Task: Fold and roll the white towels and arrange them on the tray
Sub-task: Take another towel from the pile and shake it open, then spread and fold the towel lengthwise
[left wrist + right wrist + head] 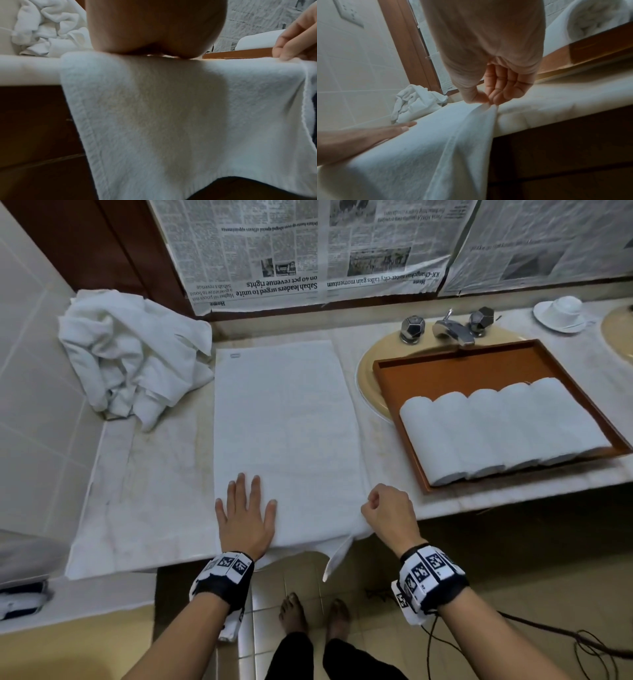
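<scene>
Your left hand [245, 513] lies flat, fingers spread, on the towel [284, 419] stretching away from its fingertips, while your right hand [388, 513] pinches the near edge; it looks soft and light, so grip corners.

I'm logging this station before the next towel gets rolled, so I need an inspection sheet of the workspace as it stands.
Surface: pale counter, stained, sink under the tray.
Job's things: flat towel, near end hanging over the edge; five rolls in the tray; unfolded pile at back left.
Clutter: upturned cup on saucer.
Hands: left hand flat on the towel; right hand pinches its right edge.
Cables: dark cable from the right wrist.
Surroundings: newspaper on the wall, tap, tiled floor.
</scene>
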